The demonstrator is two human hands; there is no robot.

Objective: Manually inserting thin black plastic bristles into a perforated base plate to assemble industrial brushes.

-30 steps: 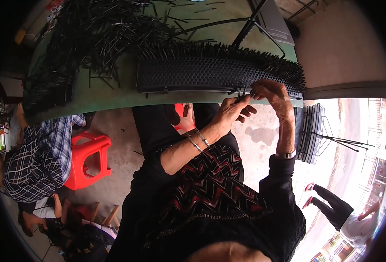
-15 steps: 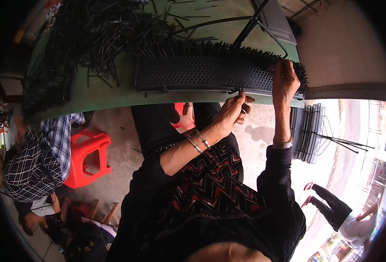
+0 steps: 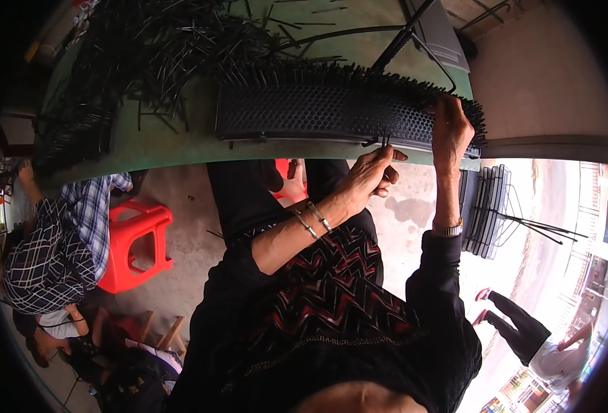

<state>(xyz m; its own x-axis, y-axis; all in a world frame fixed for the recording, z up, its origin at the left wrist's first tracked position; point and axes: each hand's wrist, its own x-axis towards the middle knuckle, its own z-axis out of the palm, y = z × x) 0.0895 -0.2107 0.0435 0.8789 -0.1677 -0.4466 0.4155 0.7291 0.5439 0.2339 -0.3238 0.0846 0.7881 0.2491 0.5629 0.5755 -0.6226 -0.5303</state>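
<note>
A long black perforated panel lies along the near edge of the green table, with a dense row of thin black sticks standing out along its far side. At its right end my right hand is closed, fingertips pinched against the row; whatever they pinch is too small to make out. Just below the panel's near edge, my left hand pinches a couple of short, thin black sticks between thumb and forefinger. Their tips point up towards the panel.
Loose black sticks are heaped at the table's left. A black wire frame rises behind the panel. A stack of similar panels stands at right, a red stool at left. People sit at left; another person is at lower right.
My left hand has shifted slightly, and stick tips now show more clearly above its thumb. My right hand stays at the panel's right end.
</note>
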